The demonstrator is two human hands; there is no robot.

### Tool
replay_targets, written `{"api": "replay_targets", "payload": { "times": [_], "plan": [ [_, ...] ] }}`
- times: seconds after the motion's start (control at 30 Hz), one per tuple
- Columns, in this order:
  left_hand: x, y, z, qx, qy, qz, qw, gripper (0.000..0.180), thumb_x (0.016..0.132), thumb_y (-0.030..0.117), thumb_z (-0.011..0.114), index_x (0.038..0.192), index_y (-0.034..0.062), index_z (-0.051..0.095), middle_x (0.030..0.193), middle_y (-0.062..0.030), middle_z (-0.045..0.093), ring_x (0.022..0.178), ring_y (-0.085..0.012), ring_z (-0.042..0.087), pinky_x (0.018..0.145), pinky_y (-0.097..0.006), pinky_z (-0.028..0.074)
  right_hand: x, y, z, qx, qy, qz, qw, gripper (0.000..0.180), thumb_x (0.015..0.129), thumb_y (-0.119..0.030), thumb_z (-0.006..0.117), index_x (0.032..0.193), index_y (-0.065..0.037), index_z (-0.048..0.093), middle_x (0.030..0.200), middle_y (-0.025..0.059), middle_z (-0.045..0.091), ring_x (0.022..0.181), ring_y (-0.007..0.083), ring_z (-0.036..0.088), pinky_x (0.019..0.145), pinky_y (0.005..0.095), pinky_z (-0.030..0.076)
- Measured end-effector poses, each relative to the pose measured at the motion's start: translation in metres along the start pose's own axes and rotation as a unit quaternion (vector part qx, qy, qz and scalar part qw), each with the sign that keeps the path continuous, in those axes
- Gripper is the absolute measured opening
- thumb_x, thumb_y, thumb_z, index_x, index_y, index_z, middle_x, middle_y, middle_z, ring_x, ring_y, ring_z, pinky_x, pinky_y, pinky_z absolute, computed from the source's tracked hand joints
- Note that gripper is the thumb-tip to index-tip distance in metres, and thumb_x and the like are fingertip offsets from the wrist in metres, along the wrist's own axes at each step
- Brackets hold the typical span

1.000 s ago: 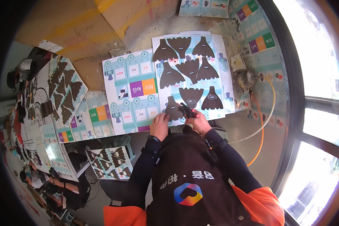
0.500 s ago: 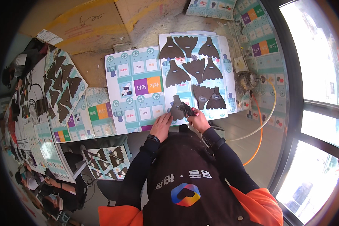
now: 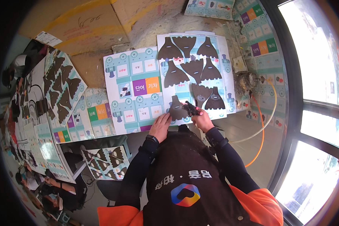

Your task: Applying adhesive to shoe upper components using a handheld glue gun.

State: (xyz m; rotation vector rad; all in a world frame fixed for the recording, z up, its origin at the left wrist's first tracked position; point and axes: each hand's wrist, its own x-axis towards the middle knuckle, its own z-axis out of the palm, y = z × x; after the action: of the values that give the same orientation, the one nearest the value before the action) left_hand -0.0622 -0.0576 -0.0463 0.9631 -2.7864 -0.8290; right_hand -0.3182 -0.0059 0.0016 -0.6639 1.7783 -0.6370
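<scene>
Left hand: we press it flat, steadying the board.
Right hand: we grip a dark tool on the cutout.

**Dark shapes on pale, teal-trimmed sheets**

I am seeing dark brown, fan-shaped cut-outs lying across a white printed sheet with teal bands. The neighbouring board sheet is showing white squares on teal, with a purple block and an orange block side by side at its middle. My left hand and right hand are coming out of black sleeves; the right one is showing pink-red nails and holding a small black tool. The apron is looking black with an orange, blue and yellow emblem, over orange shoulders. A hose is running orange and pale yellow. The cardboard behind is appearing plain brown.
</scene>
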Motion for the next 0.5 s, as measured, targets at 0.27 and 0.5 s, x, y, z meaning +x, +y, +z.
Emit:
{"api": "replay_targets", "payload": {
  "times": [0.27,0.5],
  "plan": [
    [0.027,0.009,-0.005,-0.039,-0.002,-0.040,0.998,0.049,0.080,0.003,0.061,0.129,0.0027,0.060,0.136,-0.0146,0.053,0.129,-0.0318,0.048,0.110,-0.044,0.039,-0.026,-0.048,-0.043,0.110,-0.040,-0.001,0.993,0.031,0.074,-0.006,0.063,0.104,0.001,0.066,0.083,0.0074,0.069,0.067,0.0150,0.063,0.047,0.0299,0.049],
    [0.148,0.050,-0.017,0.015,0.069,-0.017,0.997,0.052,0.080,0.008,0.066,0.132,0.0068,0.059,0.135,-0.0150,0.052,0.132,-0.0360,0.043,0.113,-0.052,0.032,0.010,-0.064,-0.158,0.125,0.091,-0.030,0.988,0.031,0.076,-0.007,0.061,0.106,0.000,0.062,0.081,0.0056,0.069,0.063,0.0122,0.061,0.045,0.0265,0.044]
  ]
}}
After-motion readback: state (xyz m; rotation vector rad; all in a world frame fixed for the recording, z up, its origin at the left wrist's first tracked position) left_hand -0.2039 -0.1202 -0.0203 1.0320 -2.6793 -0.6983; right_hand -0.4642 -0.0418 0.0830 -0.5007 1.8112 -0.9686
